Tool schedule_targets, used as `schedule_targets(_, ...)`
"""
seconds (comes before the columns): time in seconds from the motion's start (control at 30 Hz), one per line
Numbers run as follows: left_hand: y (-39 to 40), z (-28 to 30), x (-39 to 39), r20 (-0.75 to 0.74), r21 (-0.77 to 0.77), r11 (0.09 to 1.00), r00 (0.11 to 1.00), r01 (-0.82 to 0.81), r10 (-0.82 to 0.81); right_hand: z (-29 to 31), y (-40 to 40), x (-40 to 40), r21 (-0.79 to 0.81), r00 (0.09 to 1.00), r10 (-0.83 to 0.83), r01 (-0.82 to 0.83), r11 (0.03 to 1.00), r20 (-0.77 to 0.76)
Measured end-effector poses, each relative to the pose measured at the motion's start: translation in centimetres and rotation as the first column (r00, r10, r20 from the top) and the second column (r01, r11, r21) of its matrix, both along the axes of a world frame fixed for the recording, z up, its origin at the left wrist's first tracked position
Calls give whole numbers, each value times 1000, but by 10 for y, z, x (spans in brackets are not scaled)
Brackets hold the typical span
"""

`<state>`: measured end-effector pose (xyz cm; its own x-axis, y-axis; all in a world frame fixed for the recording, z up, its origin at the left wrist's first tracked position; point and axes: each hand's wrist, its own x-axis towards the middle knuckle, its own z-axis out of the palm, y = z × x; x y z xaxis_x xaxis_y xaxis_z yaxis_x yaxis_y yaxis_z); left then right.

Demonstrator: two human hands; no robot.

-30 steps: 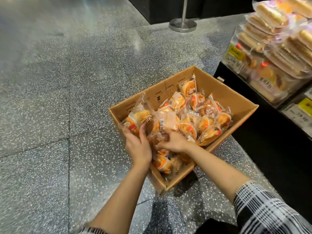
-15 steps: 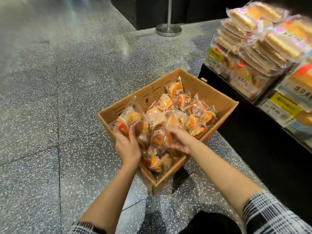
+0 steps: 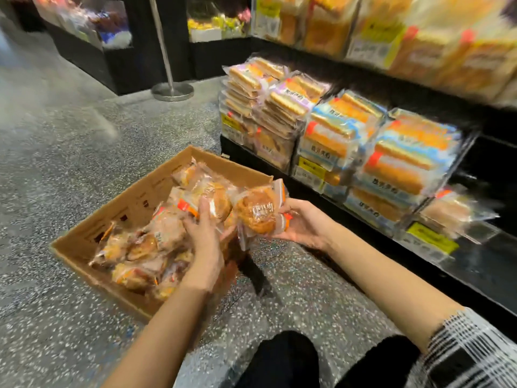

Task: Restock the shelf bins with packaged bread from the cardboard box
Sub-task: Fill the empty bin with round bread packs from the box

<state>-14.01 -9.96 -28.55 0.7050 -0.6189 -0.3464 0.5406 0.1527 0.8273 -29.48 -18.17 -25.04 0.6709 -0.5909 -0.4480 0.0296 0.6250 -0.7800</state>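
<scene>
Now, change: both hands are coming up out of the cardboard box [image 3: 131, 197] with bread, where half a second ago they were digging among the packets; the view is swinging toward the shelf.
Right hand [image 3: 300, 224]: cupping a round bun packet [image 3: 258, 212] from beneath, fingers curled round its far edge, holding it just past the box's near-right rim.
Left hand [image 3: 202, 233]: gripping a second packet [image 3: 208, 198] over the box, thumb pressing its wrapper.
Meaning for the task: the pick looks finished, and carrying to the shelf bins [image 3: 363, 152] is probably the step in hand.
Packet facing: the right-hand one is showing its printed face up toward the camera, tilting slightly leftward.
Long axis: the wrapper is running roughly left to right, its crimped ends sticking out each side; the bun itself is round.
Remaining stock: the box, sitting on the floor [image 3: 70, 130], is holding many more packets.
Bins: already looking crowded with stacked sliced loaves; which one takes the buns I cannot tell.
</scene>
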Motion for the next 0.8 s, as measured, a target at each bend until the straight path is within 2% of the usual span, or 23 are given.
schedule_targets(0.17,-31,9,-52,74,-46,990,988,137,-133,30,0,-50,-180,999,-31,37,983,39)
schedule_targets(0.27,-46,22,-94,134,-124,969,971,214,-197,41,-2,-90,-281,983,-183,179,943,12)
schedule_targets(0.37,-57,33,-133,138,-222,941,963,256,-230,53,-5,-136,-299,944,-326,298,907,-47)
schedule_targets(0.5,-69,37,-173,229,-272,882,916,386,-330,81,-5,-206,-362,902,-423,425,830,90)
schedule_targets(0.63,-79,40,-212,368,-223,850,849,476,-379,104,-10,-274,-378,800,-582,589,714,147)
schedule_targets(0.73,-89,48,-242,339,-241,837,851,491,-401,113,-18,-311,-303,683,-707,723,621,181)
schedule_targets(0.8,-99,52,-255,364,-225,835,838,502,-406,117,-24,-330,-312,645,-747,751,582,160)
